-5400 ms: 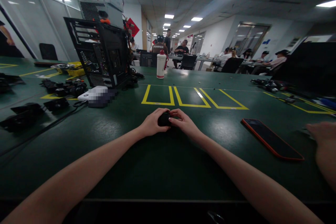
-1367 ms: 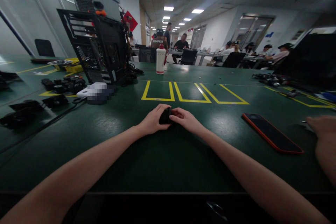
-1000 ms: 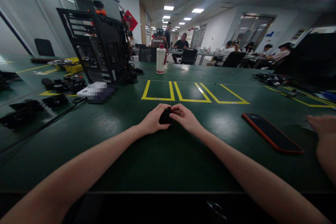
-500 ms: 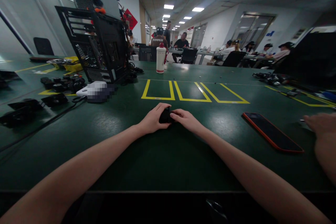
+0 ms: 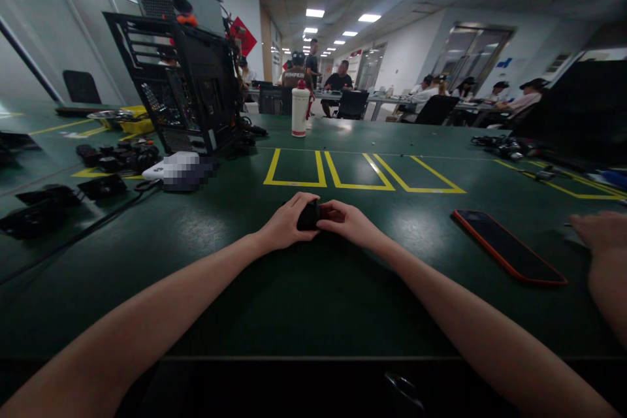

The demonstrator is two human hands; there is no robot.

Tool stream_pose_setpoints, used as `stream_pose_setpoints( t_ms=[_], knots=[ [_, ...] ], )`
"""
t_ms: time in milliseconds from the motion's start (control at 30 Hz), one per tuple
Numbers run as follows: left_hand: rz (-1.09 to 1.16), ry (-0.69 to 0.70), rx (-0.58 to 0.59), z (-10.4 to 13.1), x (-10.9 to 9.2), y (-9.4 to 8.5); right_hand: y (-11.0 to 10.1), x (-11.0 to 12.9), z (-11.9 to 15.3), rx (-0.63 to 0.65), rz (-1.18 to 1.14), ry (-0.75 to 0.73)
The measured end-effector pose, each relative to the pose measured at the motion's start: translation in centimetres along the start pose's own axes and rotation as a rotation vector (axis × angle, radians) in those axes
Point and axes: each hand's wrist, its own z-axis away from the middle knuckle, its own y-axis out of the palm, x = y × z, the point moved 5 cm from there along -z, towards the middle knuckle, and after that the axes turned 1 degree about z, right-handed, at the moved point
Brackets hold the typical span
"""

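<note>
Between my hands, low over the green table [image 5: 313,300], is a small black object [image 5: 308,216], rounded in outline and too dark to name. My left hand [image 5: 285,223] is closed around it from the left, thumb below and fingers above. From the right, my right hand [image 5: 347,222] has its curled fingertips and thumb against the object's right side. Much of the object is hidden by my fingers, and its detail is lost in shadow.
Yellow tape outlines [image 5: 360,188] lie beyond my hands. A phone with an orange edge [image 5: 509,247] is at right, near another person's hand [image 5: 600,232]. A white cup [image 5: 300,111], an open black computer case [image 5: 196,85] and several black parts [image 5: 120,155] stand farther off.
My right hand has shifted its grip slightly, with the fingers curling more and the thumb lower on the black object. My left hand has stayed in place.
</note>
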Motion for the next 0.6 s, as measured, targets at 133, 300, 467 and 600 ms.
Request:
stream_pose_setpoints(
  t_ms=[133,300,467,600],
  knots=[
    [0.002,0.006,-0.006,0.0,-0.1,0.0,-0.3,-0.4,-0.3,-0.066,0.163,0.054],
    [0.013,-0.005,-0.004,0.0,-0.1,0.0,0.0,0.0,-0.5,-0.139,-0.018,-0.007],
    [0.016,-0.010,-0.005,-0.1,0.0,0.0,0.2,0.9,-0.2,-0.103,-0.077,-0.092],
    [0.013,-0.013,0.001,-0.1,0.1,0.0,0.2,0.9,0.1,-0.030,-0.088,-0.052]
  ],
)
